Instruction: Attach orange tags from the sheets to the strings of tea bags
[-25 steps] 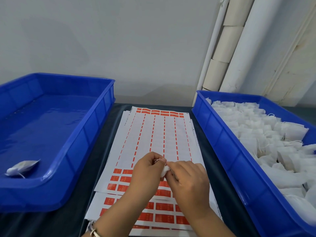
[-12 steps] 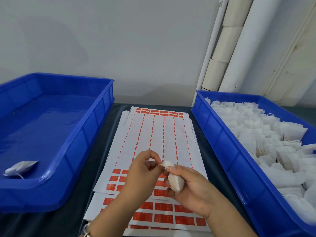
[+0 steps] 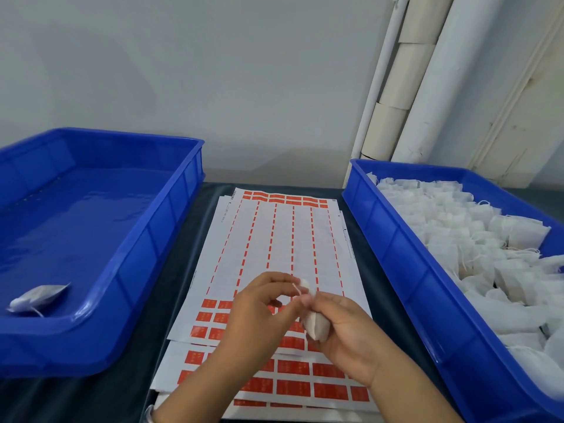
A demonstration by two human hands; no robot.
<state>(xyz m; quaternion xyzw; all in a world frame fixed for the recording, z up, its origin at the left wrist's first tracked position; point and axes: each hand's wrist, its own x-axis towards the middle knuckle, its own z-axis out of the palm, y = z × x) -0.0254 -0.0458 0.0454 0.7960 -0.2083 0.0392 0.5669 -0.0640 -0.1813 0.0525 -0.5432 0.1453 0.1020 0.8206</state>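
Note:
A stack of white sheets (image 3: 274,239) with orange tags (image 3: 293,367) lies on the dark table between two bins. Over its near part my right hand (image 3: 345,328) grips a white tea bag (image 3: 316,326), whose top (image 3: 305,283) sticks up past the fingers. My left hand (image 3: 259,309) sits just left of it, fingers curled, pinching the bag's thin white string (image 3: 297,289) at the fingertips. No orange tag shows on the string.
A blue bin (image 3: 396,248) on the right is heaped with white tea bags (image 3: 457,239). A blue bin (image 3: 128,264) on the left holds one tea bag (image 3: 36,297) in its near corner. White pipes (image 3: 427,80) run up the wall behind.
My right hand turned palm-up, bringing the tea bag into view between the hands. My left hand's fingers shifted onto the string near the bag's top.

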